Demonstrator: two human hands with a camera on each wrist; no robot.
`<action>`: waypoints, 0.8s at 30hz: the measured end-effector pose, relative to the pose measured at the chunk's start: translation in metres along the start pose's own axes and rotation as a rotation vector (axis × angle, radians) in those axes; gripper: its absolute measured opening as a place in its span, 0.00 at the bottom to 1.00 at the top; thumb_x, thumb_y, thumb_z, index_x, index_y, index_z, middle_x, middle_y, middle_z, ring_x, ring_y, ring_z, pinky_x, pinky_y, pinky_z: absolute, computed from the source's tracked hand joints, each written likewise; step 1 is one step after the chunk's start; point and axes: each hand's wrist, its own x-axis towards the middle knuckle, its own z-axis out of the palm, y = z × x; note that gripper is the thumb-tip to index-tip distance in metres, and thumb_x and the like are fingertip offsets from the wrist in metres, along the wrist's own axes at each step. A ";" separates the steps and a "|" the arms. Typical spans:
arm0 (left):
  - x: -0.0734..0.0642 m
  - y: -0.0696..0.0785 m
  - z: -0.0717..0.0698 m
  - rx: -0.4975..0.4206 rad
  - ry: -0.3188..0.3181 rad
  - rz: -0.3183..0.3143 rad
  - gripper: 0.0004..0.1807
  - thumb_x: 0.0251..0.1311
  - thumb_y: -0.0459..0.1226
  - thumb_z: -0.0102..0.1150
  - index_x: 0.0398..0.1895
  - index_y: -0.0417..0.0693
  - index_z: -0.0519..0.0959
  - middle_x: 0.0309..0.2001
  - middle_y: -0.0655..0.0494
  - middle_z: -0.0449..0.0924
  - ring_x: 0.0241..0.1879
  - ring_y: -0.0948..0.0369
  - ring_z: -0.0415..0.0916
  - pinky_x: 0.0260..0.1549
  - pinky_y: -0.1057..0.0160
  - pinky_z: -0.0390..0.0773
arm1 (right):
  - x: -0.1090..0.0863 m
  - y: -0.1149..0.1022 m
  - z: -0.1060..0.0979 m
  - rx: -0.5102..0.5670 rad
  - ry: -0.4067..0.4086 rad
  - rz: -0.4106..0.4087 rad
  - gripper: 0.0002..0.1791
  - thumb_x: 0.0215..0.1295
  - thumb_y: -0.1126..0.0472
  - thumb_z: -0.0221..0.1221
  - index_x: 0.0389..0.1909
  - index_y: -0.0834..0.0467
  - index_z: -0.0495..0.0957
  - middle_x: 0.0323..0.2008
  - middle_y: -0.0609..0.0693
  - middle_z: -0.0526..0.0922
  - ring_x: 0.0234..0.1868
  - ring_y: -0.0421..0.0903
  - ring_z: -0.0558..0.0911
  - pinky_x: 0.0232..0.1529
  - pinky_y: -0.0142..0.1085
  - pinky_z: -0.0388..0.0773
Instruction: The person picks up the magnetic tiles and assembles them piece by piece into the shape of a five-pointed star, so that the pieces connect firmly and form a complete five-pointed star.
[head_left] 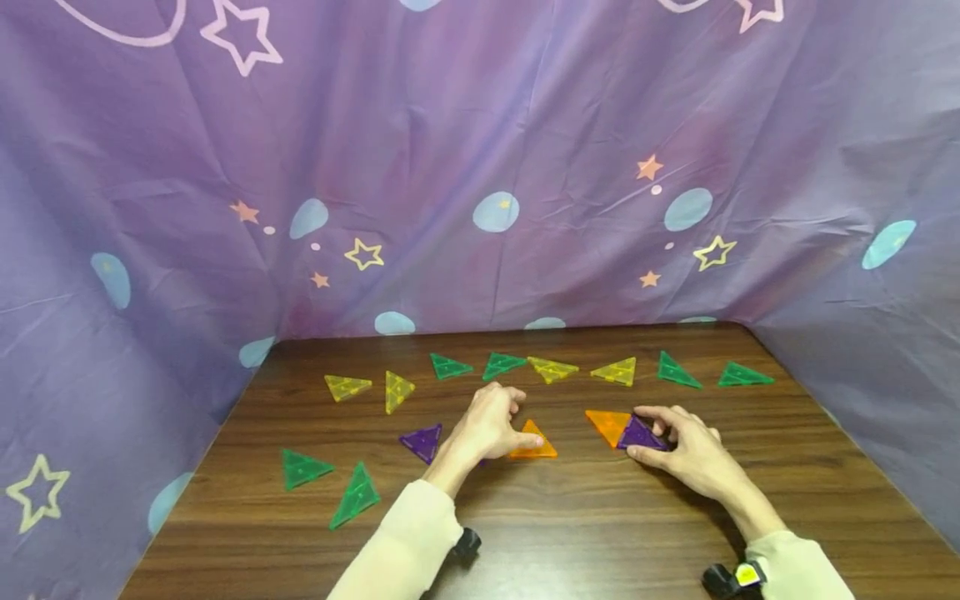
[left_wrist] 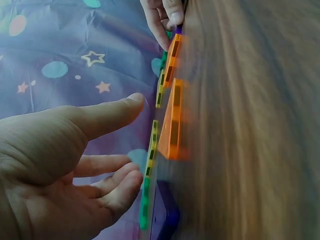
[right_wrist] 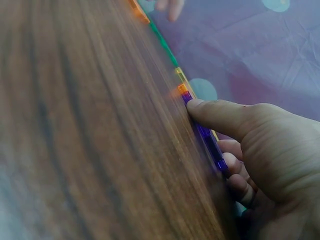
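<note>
Right hand (head_left: 686, 442): pinching, thumb to one edge and forefinger to another, round a purple triangle (head_left: 639, 433) flat on the desk (head_left: 555, 533). Held by the rim, I judge, because so thin a piece offers little else to grip.

First orange triangle (head_left: 609, 425): flat, touching the held purple one; the fingers probably keep the two edges together.

Left hand (head_left: 491, 421): wide, thumb and fingers parted, holding nothing. The thumb reaches above the second orange triangle (head_left: 536, 452), which lies on the desk, apart from the touching pair — a spread that would suit taking it by its edges.

Loose purple triangle (head_left: 423, 442): beside the left hand, on its outer side. A further purple piece (head_left: 482, 461) shows only a sliver; the left wrist hides its shape.

Yellow triangles (head_left: 553, 369), four, and green triangles (head_left: 744, 375), six: most along the far part of the desk, two green at its left, set out separately, perhaps to leave the middle as working room.
</note>
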 end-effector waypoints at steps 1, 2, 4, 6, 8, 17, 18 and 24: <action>-0.005 0.007 -0.008 0.005 -0.026 0.003 0.41 0.50 0.49 0.91 0.64 0.39 0.86 0.46 0.51 0.90 0.50 0.55 0.83 0.58 0.57 0.84 | 0.000 0.001 -0.001 -0.003 0.002 0.002 0.35 0.66 0.46 0.79 0.69 0.57 0.83 0.42 0.46 0.77 0.43 0.47 0.71 0.46 0.48 0.56; -0.003 0.001 -0.003 0.024 -0.033 0.017 0.40 0.49 0.50 0.92 0.63 0.40 0.87 0.43 0.54 0.90 0.46 0.58 0.83 0.54 0.59 0.84 | -0.001 0.002 -0.001 -0.001 0.003 0.005 0.35 0.66 0.46 0.79 0.69 0.57 0.83 0.42 0.47 0.77 0.43 0.47 0.71 0.46 0.48 0.56; -0.001 -0.001 0.000 0.022 -0.059 0.016 0.40 0.46 0.50 0.93 0.61 0.42 0.88 0.42 0.56 0.90 0.42 0.62 0.84 0.50 0.62 0.86 | -0.002 0.003 -0.002 -0.006 0.009 0.004 0.35 0.67 0.46 0.79 0.69 0.58 0.83 0.42 0.47 0.78 0.43 0.47 0.71 0.46 0.48 0.56; 0.005 -0.010 0.011 0.025 -0.075 0.018 0.40 0.43 0.49 0.95 0.60 0.44 0.89 0.40 0.58 0.90 0.38 0.65 0.84 0.46 0.65 0.86 | -0.002 0.004 -0.001 -0.007 0.011 0.002 0.34 0.67 0.45 0.79 0.68 0.57 0.83 0.43 0.47 0.78 0.44 0.47 0.71 0.46 0.48 0.56; 0.011 -0.021 0.024 0.024 -0.085 0.016 0.42 0.40 0.49 0.96 0.60 0.45 0.89 0.39 0.60 0.90 0.36 0.68 0.83 0.44 0.68 0.85 | -0.001 0.004 0.000 -0.007 0.009 -0.001 0.34 0.67 0.45 0.79 0.68 0.57 0.83 0.43 0.46 0.78 0.44 0.46 0.71 0.46 0.48 0.56; 0.020 -0.036 0.047 0.024 -0.102 -0.022 0.39 0.36 0.49 0.97 0.56 0.50 0.91 0.30 0.73 0.81 0.33 0.71 0.76 0.38 0.72 0.80 | 0.002 0.002 0.000 -0.015 0.018 -0.017 0.33 0.66 0.46 0.79 0.68 0.55 0.84 0.43 0.46 0.78 0.43 0.46 0.72 0.46 0.48 0.57; 0.021 -0.037 0.048 0.021 -0.102 -0.020 0.39 0.36 0.49 0.97 0.56 0.50 0.91 0.30 0.73 0.81 0.33 0.71 0.76 0.38 0.72 0.80 | 0.002 0.002 0.000 -0.015 0.019 -0.020 0.33 0.66 0.47 0.79 0.68 0.55 0.84 0.43 0.46 0.78 0.43 0.46 0.72 0.46 0.48 0.57; 0.015 -0.027 0.049 0.057 -0.105 0.034 0.40 0.42 0.51 0.95 0.61 0.47 0.90 0.29 0.70 0.85 0.32 0.70 0.80 0.42 0.69 0.84 | 0.001 0.004 0.003 -0.015 0.025 -0.023 0.33 0.65 0.47 0.80 0.68 0.55 0.85 0.42 0.45 0.79 0.43 0.44 0.72 0.45 0.47 0.58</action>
